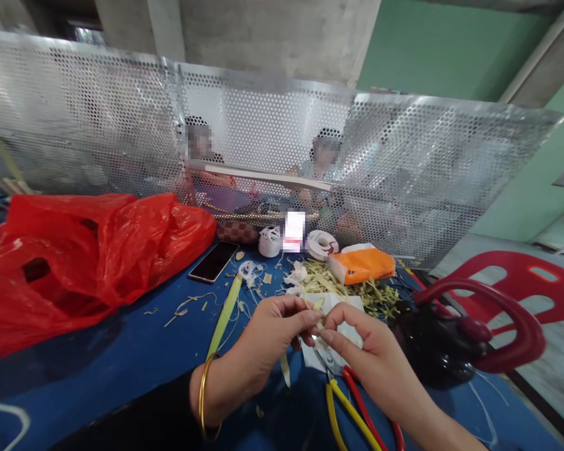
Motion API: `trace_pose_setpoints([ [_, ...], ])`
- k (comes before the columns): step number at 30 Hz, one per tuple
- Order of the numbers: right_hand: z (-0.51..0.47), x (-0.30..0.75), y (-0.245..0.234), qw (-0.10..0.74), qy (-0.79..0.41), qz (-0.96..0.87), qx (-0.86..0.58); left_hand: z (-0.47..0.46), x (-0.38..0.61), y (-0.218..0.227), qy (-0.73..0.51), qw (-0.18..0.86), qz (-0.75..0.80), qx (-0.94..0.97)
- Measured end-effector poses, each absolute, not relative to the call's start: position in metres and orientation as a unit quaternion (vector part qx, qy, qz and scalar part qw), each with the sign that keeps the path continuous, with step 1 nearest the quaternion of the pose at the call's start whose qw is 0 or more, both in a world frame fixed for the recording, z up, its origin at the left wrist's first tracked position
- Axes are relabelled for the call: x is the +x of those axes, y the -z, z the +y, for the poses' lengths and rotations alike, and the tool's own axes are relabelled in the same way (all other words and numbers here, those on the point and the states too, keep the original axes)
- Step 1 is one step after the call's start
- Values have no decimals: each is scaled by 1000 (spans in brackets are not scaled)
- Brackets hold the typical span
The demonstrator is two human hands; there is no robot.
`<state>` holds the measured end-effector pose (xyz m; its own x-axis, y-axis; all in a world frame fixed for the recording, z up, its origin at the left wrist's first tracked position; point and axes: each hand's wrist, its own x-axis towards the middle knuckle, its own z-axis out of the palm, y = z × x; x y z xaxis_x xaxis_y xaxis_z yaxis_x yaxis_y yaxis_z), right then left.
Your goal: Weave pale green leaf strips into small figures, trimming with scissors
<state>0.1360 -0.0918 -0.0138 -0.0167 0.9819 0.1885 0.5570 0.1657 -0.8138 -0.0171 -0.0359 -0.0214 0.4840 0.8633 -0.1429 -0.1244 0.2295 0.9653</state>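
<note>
My left hand (267, 341) and my right hand (366, 351) meet over the blue table (122, 369), fingertips pinched together on a thin pale yellow-green strip (316, 313). A loose end of the strip hangs below my left hand. A gold bangle (204, 394) circles my left wrist. Under my right hand lie pliers with red and yellow handles (352, 407) on a white cloth or paper (331, 307). A long pale green strip (225, 316) lies on the table left of my hands.
A big red plastic bag (84, 257) fills the left side. A black phone (214, 261), tape rolls (322, 244), an orange packet (364, 264) and a heap of strip cuttings (357, 288) lie behind. A dark kettle with red handle (451, 338) stands right. Two people sit beyond the perforated metal screen (404, 163).
</note>
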Motion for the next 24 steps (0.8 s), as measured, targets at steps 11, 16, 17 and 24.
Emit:
trace_pose_setpoints([
  [11,-93,140,9,373,-226,-694,-573,-39,-16,19,-372,692,387,483],
  [16,-91,141,9,374,-219,-691,-579,-36,-19,20,-354,721,374,464],
  [17,-90,141,9,374,-219,-689,-582,-35,-20,20,-350,731,367,456],
  [24,-89,142,13,363,-222,-686,-590,-36,-19,19,-347,722,364,475],
])
